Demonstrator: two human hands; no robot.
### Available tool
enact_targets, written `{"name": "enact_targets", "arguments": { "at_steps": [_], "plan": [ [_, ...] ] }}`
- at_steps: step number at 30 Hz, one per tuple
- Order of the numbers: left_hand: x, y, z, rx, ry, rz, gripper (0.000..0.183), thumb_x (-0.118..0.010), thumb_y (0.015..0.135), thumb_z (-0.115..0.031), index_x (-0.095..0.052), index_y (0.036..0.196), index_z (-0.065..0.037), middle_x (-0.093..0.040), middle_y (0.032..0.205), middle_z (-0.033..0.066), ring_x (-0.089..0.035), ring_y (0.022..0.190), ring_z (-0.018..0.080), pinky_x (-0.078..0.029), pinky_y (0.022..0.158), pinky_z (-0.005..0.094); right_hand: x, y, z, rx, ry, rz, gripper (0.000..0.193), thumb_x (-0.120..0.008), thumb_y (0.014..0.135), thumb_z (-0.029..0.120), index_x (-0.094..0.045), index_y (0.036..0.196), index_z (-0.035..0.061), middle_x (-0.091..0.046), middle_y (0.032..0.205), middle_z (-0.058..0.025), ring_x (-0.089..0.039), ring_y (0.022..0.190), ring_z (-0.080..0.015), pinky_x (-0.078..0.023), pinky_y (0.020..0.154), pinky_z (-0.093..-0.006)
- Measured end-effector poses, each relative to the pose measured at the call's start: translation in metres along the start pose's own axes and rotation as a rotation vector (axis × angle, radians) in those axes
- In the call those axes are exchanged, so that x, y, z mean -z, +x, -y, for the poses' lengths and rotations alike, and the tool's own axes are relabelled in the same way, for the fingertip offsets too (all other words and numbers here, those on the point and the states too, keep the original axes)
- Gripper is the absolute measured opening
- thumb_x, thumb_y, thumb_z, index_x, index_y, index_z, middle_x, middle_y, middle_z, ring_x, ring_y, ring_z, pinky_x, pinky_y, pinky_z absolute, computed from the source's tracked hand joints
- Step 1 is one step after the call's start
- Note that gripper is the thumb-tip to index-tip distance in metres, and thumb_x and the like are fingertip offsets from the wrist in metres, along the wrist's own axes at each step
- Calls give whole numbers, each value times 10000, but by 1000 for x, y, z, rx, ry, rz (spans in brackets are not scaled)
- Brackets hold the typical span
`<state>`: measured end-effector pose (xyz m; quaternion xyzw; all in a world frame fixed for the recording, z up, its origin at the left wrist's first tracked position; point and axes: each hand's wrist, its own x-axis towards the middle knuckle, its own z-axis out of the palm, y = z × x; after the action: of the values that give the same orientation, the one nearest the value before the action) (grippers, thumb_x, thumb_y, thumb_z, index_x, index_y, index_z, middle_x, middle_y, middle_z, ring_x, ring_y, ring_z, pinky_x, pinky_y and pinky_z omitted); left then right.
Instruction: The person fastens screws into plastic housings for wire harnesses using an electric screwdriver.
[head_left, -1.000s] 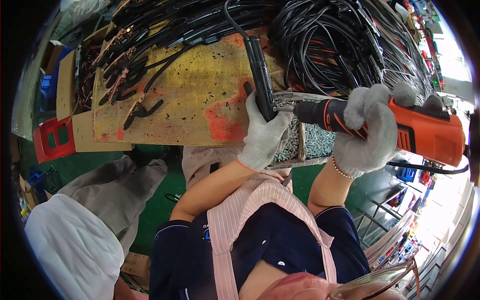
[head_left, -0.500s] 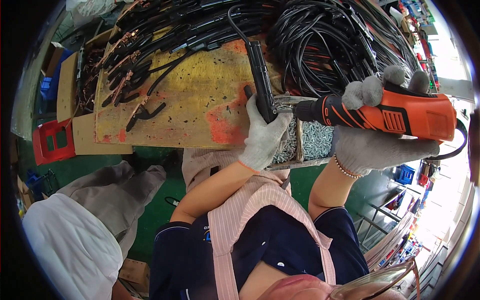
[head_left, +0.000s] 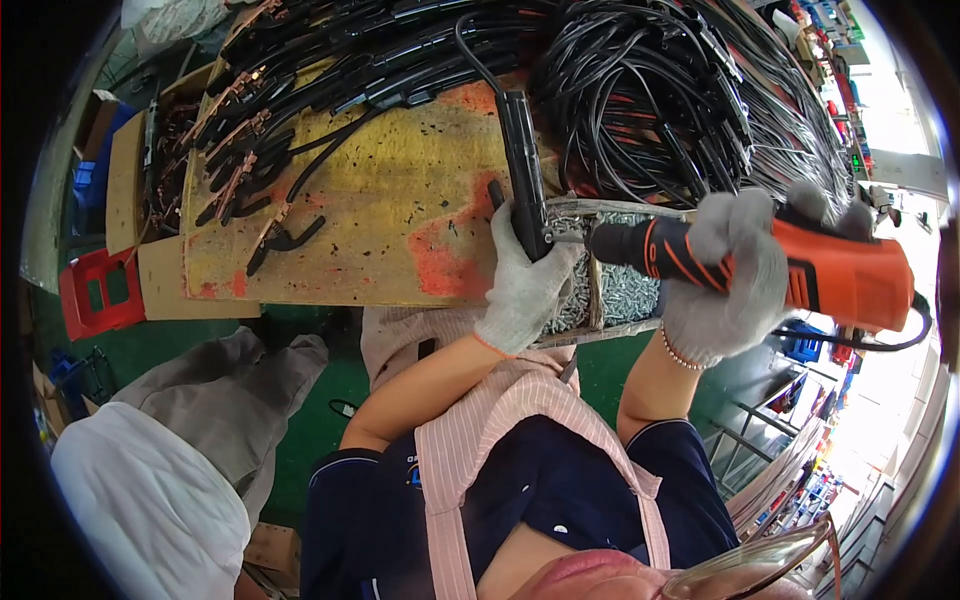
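Observation:
Gripped in my gloved left hand (head_left: 525,285) is a black plastic handle (head_left: 522,150) with a thin cable leaving its far end. A stubby black piece sticks out beside it. My gloved right hand (head_left: 730,275) is wrapped around an orange and black power screwdriver (head_left: 840,270), which lies almost level. Its bit (head_left: 570,238) points left at the near end of the handle, close to my left fingers; whether it touches a screw there I cannot tell. Beneath the tool, a divided box (head_left: 598,290) holds many small silver screws (head_left: 630,298).
Black cables with copper-coloured clamps (head_left: 235,175) lie across the far left of the worn yellow board (head_left: 380,200). A coiled heap of black cables (head_left: 640,100) sits beyond the screw box. To the left are a red crate (head_left: 100,292), cardboard, and another person's white-sleeved arm (head_left: 150,490).
The screwdriver's rear has dropped and its front has shifted slightly nearer me. My right thumb, stretched along the tool before, now wraps over it. The handle stays in my left hand.

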<state>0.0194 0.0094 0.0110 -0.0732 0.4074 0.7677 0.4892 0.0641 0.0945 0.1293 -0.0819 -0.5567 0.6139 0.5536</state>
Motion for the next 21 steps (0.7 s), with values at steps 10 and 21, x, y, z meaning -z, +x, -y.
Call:
{"name": "enact_targets", "arguments": {
  "at_steps": [10, 21],
  "plan": [
    [3, 2, -2, 60, -15, -11, 712, -648, 851, -37, -158, 1364, -96, -556, 814, 37, -504, 495, 73, -416, 396, 212, -17, 6, -10, 48, -76, 144, 371, -450, 740, -150, -357, 1068, -5, -385, 712, -52, -408, 462, -130, -373, 388, -227],
    [10, 4, 0, 76, -49, 48, 719, -628, 859, -30, -137, 1379, -106, -557, 829, 43, -499, 489, 75, -408, 396, 213, -17, 2, -9, -30, -73, 133, 345, -477, 731, -149, -372, 1014, 20, -459, 619, -65, -494, 466, -155, -407, 447, -231]
  ]
}}
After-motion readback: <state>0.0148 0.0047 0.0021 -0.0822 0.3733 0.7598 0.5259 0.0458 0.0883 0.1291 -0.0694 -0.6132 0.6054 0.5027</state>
